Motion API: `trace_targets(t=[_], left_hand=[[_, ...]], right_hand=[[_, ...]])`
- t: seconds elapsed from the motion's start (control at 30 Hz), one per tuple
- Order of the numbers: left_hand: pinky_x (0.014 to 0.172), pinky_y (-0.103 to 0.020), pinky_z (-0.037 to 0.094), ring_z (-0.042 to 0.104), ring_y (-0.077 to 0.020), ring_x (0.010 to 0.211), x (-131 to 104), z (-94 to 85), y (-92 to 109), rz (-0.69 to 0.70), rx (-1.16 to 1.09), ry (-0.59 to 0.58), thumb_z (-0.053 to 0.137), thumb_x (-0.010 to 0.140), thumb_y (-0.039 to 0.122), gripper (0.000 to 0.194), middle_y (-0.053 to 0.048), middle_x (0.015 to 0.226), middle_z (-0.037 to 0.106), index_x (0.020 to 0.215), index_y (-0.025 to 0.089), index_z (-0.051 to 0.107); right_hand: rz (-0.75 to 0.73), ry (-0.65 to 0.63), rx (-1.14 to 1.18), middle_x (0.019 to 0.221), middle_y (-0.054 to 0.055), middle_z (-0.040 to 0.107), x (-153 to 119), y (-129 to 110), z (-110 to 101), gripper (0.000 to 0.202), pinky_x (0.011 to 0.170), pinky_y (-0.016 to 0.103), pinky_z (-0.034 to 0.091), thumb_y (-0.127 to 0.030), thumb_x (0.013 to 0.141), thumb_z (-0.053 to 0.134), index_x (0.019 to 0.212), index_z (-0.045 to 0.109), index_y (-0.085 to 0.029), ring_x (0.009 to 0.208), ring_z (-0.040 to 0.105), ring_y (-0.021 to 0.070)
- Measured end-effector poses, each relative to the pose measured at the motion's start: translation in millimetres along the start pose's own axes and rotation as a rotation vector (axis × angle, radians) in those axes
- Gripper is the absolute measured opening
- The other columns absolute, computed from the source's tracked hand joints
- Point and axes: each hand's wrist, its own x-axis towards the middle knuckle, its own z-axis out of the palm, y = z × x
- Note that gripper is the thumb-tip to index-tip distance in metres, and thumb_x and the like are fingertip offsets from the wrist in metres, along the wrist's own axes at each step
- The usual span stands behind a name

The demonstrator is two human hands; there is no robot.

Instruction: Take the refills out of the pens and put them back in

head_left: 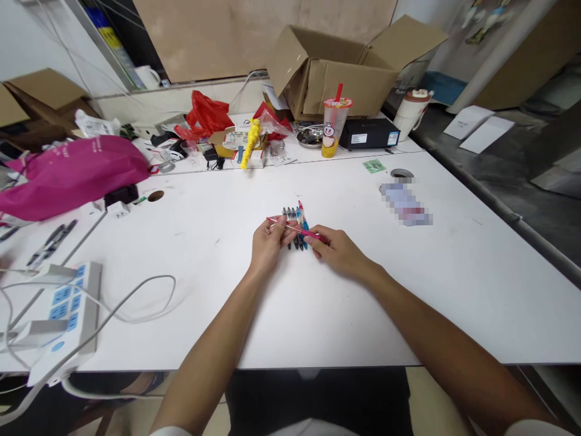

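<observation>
A pink-red pen (313, 234) is held across between both hands, above a white table. My left hand (267, 242) closes thumb and fingers round its thin left part. The fingers of my right hand (333, 243) grip its thicker pink barrel. The pen looks slim between the hands; whether it is in one piece I cannot tell. Under and just behind the fingers lies a row of several pens (300, 213), side by side, with dark, blue and red-pink parts. My hands partly hide the row.
Behind stand a drink cup with straw (333, 130), a black box (370, 133), an open cardboard box (349, 79) and a white tumbler (411, 115). To the left are a magenta bag (82, 172), a power strip (86, 303) with cables and more pens (52, 242). A blurred-out item (406, 204) lies right.
</observation>
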Motion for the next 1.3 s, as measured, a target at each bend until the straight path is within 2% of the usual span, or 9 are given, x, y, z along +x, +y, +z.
trace_targets(t=[0.07,0.17,0.4,0.5,0.6,0.77,0.93,1.1,1.3], left_hand=[[0.089,-0.036,0.061,0.077,-0.0197,0.091,0,0.1,0,-0.010,0.003,0.016,0.070,0.092,0.038,0.024,-0.011,0.100,0.077,0.100,0.017,0.062],[0.082,-0.035,0.063,0.078,-0.0205,0.086,-1,-0.9,-2,-0.043,0.023,0.015,0.067,0.094,0.043,0.026,-0.010,0.096,0.077,0.100,0.018,0.058],[0.084,-0.035,0.063,0.078,-0.0201,0.085,-1,-1.3,-5,-0.051,0.013,0.032,0.064,0.096,0.040,0.024,-0.011,0.096,0.076,0.097,0.018,0.056],[0.086,-0.035,0.062,0.077,-0.0193,0.085,-1,-0.6,-4,-0.067,0.005,0.045,0.065,0.096,0.037,0.022,-0.011,0.096,0.076,0.096,0.018,0.056],[0.086,-0.035,0.062,0.077,-0.0186,0.085,-2,-0.1,-3,-0.079,0.010,0.037,0.069,0.093,0.035,0.022,-0.010,0.096,0.076,0.096,0.018,0.056],[0.085,-0.032,0.061,0.077,-0.0177,0.087,-4,0.6,-2,-0.085,0.003,0.025,0.068,0.094,0.033,0.020,-0.011,0.099,0.076,0.096,0.017,0.057],[0.090,-0.036,0.061,0.077,-0.0183,0.087,-2,0.4,-2,-0.080,-0.009,0.028,0.067,0.095,0.033,0.019,-0.011,0.099,0.076,0.096,0.018,0.056],[0.092,-0.036,0.061,0.078,-0.0185,0.089,1,0.4,0,-0.105,-0.087,0.073,0.054,0.102,0.030,0.014,-0.012,0.103,0.076,0.094,0.018,0.052],[0.089,-0.034,0.062,0.078,-0.0166,0.082,4,-2.0,3,-0.106,-0.175,0.134,0.046,0.105,0.028,0.013,-0.012,0.105,0.075,0.095,0.020,0.045]], right_hand=[[0.004,0.024,0.098,0.073,-0.001,0.066,2,3,2,0.036,0.057,0.029,0.042,-0.053,0.101,0.044,0.088,0.060,-0.023,0.057,0.051,0.0127],[-0.019,0.128,0.207,0.092,0.003,0.070,6,7,4,0.027,0.064,0.030,0.049,-0.049,0.096,0.057,0.102,0.060,-0.023,0.069,0.059,0.0146],[-0.030,0.227,0.186,0.098,0.006,0.071,10,12,4,0.030,0.080,0.037,0.053,-0.044,0.091,0.064,0.113,0.059,-0.025,0.088,0.065,0.0200],[0.006,0.219,0.182,0.092,0.004,0.069,10,14,4,0.031,0.079,0.038,0.053,-0.045,0.093,0.061,0.115,0.059,-0.024,0.083,0.064,0.0195],[-0.007,0.253,0.148,0.098,0.005,0.069,10,13,4,0.033,0.085,0.040,0.053,-0.043,0.090,0.065,0.117,0.060,-0.024,0.090,0.065,0.0206],[0.024,0.270,0.115,0.113,0.009,0.069,10,9,5,0.033,0.083,0.040,0.054,-0.041,0.088,0.067,0.115,0.063,-0.023,0.092,0.065,0.0218],[0.028,0.264,0.123,0.098,0.007,0.072,10,9,4,0.026,0.081,0.039,0.053,-0.044,0.091,0.063,0.103,0.069,-0.022,0.091,0.065,0.0218],[-0.087,0.346,0.125,0.104,0.007,0.072,10,10,1,0.022,0.068,0.033,0.050,-0.041,0.087,0.069,0.100,0.072,-0.024,0.090,0.062,0.0209],[-0.094,0.384,0.155,0.100,0.007,0.073,11,8,-7,0.022,0.073,0.035,0.052,-0.039,0.085,0.072,0.099,0.072,-0.022,0.087,0.064,0.0208]])
